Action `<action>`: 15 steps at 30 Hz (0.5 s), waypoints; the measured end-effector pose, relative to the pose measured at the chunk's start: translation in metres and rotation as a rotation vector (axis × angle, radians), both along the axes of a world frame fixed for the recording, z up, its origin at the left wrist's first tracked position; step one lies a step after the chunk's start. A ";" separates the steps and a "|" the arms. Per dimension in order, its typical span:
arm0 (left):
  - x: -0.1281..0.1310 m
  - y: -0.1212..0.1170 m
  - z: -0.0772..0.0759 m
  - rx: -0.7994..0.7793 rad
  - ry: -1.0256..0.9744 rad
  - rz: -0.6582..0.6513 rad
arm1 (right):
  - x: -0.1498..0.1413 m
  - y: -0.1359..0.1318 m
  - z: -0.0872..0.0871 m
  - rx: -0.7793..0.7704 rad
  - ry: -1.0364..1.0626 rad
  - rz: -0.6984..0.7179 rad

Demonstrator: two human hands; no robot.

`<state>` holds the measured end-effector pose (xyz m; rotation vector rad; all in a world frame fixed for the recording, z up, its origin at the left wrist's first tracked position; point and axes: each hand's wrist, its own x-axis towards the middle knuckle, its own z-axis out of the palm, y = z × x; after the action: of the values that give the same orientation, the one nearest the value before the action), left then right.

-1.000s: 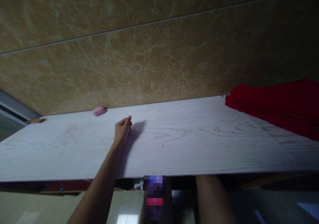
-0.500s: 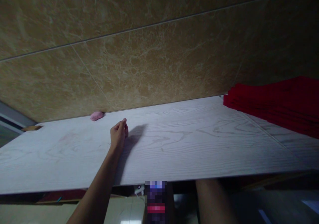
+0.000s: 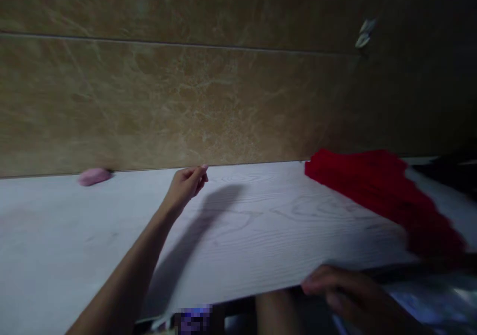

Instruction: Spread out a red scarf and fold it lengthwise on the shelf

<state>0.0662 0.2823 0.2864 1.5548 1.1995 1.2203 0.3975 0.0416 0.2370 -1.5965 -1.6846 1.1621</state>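
Note:
My left hand (image 3: 191, 181) hovers over the white wood-grain tabletop (image 3: 238, 240) near the wall, casting a shadow to its right. Its fingers are curled in with the thumb against them; whatever may be inside is hidden. Low on the right, my right hand (image 3: 345, 290) is blurred at the front edge of the tabletop, thumb and fingers apart, with nothing seen between them. A crumpled red cloth (image 3: 376, 186) lies beyond it, against the wall and trailing to the front edge.
A small pink object (image 3: 94, 176) rests by the wall on the left. Behind the tabletop rises a brown marbled tile wall (image 3: 208, 101) with a small pale fitting (image 3: 363, 37) on it. Something dark (image 3: 452, 171) lies at the far right. My leg (image 3: 278, 312) shows below the front edge.
The view has turned toward the right. My right hand has come into view at the front edge. My left hand stays closed and appears higher above the tabletop, its shadow farther off.

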 end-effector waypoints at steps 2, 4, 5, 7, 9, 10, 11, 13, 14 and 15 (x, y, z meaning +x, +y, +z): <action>0.016 0.010 -0.011 0.078 0.141 -0.064 | 0.018 0.020 0.022 0.176 -0.113 -0.105; 0.028 0.019 -0.027 0.177 0.274 -0.084 | 0.044 0.046 0.039 0.270 -0.222 -0.189; 0.032 0.022 -0.036 0.215 0.315 -0.109 | 0.060 0.059 0.046 0.290 -0.259 -0.244; 0.035 0.025 -0.048 0.251 0.361 -0.154 | 0.094 0.082 0.060 0.347 -0.349 -0.370; 0.032 0.022 -0.052 0.256 0.368 -0.161 | 0.126 0.102 0.074 0.474 -0.494 -0.488; 0.031 0.021 -0.052 0.255 0.365 -0.148 | 0.140 0.111 0.080 0.541 -0.586 -0.533; 0.030 0.019 -0.051 0.255 0.363 -0.134 | 0.151 0.119 0.087 0.577 -0.673 -0.542; 0.029 0.016 -0.048 0.253 0.364 -0.126 | 0.168 0.134 0.097 0.557 -0.787 -0.534; 0.029 0.015 -0.048 0.250 0.364 -0.132 | 0.174 0.141 0.101 0.500 -0.801 -0.513; 0.030 0.014 -0.048 0.245 0.363 -0.143 | 0.178 0.147 0.104 0.426 -0.792 -0.484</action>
<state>0.0966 0.2966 0.2389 2.0748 1.1674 1.0491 0.5756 0.1882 0.3407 -2.1306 -1.6552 -0.1065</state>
